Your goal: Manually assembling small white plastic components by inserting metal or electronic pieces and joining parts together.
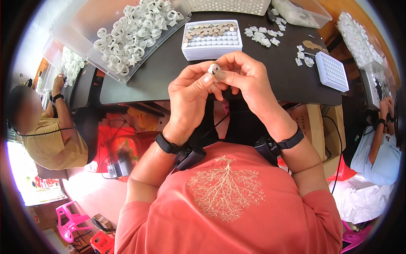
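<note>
Seemingly at a fitting step, a small rounded white plastic part [214,68] is pinched by the nearly closed left hand [189,91] and right hand [249,79], nearer than a white rectangular plastic tray stack [201,54], with steady thumb pressure probably needed next.

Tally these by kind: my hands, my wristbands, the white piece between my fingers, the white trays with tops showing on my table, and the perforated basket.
Left hand and right hand: 2
Wristbands: 2
White piece: 1
Trays with tops showing: 2
Basket: 1
Total: 8
</note>
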The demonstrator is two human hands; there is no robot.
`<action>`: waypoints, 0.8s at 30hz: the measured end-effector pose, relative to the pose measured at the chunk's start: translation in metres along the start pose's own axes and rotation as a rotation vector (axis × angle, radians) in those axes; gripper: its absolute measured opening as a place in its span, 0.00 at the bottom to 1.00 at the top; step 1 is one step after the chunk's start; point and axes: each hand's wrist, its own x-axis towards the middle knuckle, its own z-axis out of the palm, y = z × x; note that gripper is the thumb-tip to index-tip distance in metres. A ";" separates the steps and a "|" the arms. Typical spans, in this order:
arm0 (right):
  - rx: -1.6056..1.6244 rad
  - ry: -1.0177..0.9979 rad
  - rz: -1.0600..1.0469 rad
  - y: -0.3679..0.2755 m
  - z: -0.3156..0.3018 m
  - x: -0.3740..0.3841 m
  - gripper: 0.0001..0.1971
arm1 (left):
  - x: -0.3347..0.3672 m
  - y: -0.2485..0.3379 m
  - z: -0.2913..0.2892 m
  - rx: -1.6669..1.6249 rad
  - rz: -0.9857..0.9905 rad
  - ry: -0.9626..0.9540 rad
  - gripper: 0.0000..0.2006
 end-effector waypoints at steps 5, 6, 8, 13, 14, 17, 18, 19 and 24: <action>0.058 -0.033 -0.017 0.001 -0.005 -0.005 0.10 | 0.001 -0.003 0.003 0.006 0.098 -0.069 0.14; 0.056 -0.037 -0.014 0.001 -0.006 -0.007 0.10 | 0.001 -0.003 0.004 0.003 0.099 -0.064 0.14; 0.052 -0.011 -0.050 0.004 -0.006 -0.010 0.09 | 0.003 -0.004 0.007 -0.017 0.095 -0.053 0.14; 0.015 0.062 -0.061 0.005 -0.002 -0.012 0.09 | 0.002 -0.010 0.010 0.028 0.093 -0.033 0.13; 0.016 0.079 -0.074 0.006 -0.001 -0.012 0.09 | 0.002 -0.012 0.008 0.061 0.119 -0.053 0.14; 0.029 0.086 -0.072 0.009 -0.001 -0.012 0.08 | 0.003 -0.016 0.008 0.086 0.152 -0.073 0.14; 0.027 0.083 -0.069 0.009 -0.001 -0.011 0.08 | 0.003 -0.016 0.007 0.082 0.160 -0.079 0.14; 0.024 0.083 -0.065 0.009 -0.002 -0.011 0.08 | 0.003 -0.016 0.007 0.080 0.161 -0.074 0.14; 0.002 0.083 -0.058 0.009 -0.001 -0.010 0.08 | 0.004 -0.018 0.003 0.136 0.203 -0.104 0.14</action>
